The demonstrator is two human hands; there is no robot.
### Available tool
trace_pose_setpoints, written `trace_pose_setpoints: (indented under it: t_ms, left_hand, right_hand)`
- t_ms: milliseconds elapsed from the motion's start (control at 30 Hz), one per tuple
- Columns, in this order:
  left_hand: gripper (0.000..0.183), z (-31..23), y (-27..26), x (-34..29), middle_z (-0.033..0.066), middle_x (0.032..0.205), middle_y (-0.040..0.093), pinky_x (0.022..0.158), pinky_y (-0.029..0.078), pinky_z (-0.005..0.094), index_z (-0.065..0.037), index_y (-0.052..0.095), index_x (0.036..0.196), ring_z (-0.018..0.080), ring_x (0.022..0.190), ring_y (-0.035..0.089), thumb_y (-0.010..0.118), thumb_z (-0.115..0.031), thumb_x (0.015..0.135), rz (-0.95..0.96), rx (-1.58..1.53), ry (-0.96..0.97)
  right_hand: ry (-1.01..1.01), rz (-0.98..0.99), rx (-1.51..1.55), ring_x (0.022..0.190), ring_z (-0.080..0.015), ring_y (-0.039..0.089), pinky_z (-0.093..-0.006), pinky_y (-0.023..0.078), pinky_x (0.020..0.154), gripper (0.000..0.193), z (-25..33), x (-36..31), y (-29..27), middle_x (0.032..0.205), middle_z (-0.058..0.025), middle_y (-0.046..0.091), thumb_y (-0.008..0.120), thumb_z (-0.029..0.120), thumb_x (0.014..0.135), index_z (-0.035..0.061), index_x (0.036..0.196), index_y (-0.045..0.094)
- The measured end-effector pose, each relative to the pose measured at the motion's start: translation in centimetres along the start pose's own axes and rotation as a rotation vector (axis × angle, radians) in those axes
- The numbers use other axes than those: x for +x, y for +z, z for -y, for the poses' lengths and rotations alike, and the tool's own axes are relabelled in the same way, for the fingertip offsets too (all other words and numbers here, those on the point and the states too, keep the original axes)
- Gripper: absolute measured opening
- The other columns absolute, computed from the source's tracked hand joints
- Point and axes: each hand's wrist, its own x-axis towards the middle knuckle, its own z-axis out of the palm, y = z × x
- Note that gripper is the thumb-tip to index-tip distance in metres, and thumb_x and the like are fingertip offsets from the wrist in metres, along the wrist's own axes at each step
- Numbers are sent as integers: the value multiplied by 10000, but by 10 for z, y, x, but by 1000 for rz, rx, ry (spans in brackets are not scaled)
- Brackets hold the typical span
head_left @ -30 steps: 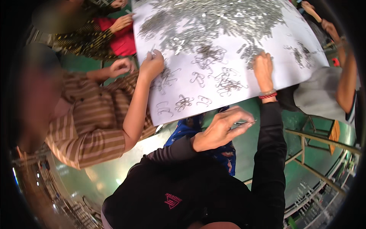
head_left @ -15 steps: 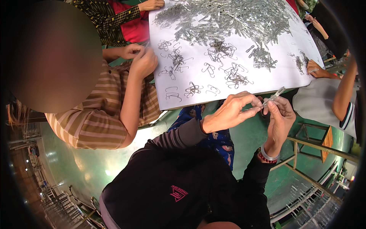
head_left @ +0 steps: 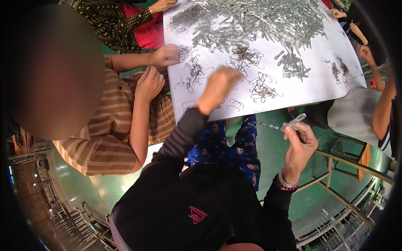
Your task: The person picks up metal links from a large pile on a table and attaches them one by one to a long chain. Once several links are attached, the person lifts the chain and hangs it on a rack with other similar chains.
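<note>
1. Hands apart: the right hand [head_left: 302, 144] pinches a shiny metal clip [head_left: 294, 121] beyond the desk's [head_left: 293, 94] near edge, leaving its looped end free.
2. The left hand [head_left: 220, 87], too blurred to tell its grip, is by curved wire hooks [head_left: 263, 91].
3. Flat silvery pieces [head_left: 259, 23] heap toward the far edge, probably separated to avoid tangling.

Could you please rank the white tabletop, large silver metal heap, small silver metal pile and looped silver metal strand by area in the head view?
1) White tabletop
2) Large silver metal heap
3) Small silver metal pile
4) Looped silver metal strand, in the right hand
</note>
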Motion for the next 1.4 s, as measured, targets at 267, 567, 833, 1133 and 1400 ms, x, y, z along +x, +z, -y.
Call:
trace_pose_setpoints:
  t_ms: [267, 567, 833, 1133, 1400]
  left_hand:
    - [85, 66, 3, 43, 63, 887, 559, 757, 481, 343, -86, 664, 833, 242, 910, 541, 621, -132, 776, 342, 370, 55]
    - [103, 41, 2, 36, 176, 868, 547, 729, 470, 400, 17, 486, 903, 315, 858, 551, 493, -60, 835, 299, 297, 103]
    - [216, -28, -17, 35, 96, 820, 604, 622, 500, 252, 74, 556, 1017, 133, 711, 621, 559, -105, 896, 292, -591, -293]
    - [153, -127, -26, -11, 57, 991, 600, 851, 458, 287, -8, 579, 968, 139, 905, 584, 603, -124, 871, 306, -738, -73]
    - [110, -135, -14, -11, 86, 870, 642, 774, 494, 290, 10, 564, 946, 149, 831, 622, 556, -86, 893, 200, -772, -132]
  right_hand:
    - [31, 44, -95, 652, -44, 500, -155, 379, 583, 151, -6, -3, -1, 746, -22, 582, 674, -129, 704, -31, 802, 615]
    - [1, -34, -156, 638, -29, 467, -160, 356, 571, 128, 0, -12, 6, 732, 3, 576, 675, -102, 712, -24, 799, 621]
    - [-43, -78, -58, 792, -118, 613, -238, 502, 746, 244, -8, -23, 13, 848, -73, 652, 684, -104, 729, -47, 963, 640]
    - [-100, -84, -81, 721, -59, 556, -185, 456, 660, 271, -33, -25, 19, 841, -37, 645, 687, -75, 729, -11, 991, 659]
    - [-187, -50, -202, 719, -68, 545, -193, 433, 649, 236, -37, -24, 15, 813, -43, 638, 678, -77, 738, -15, 965, 666]
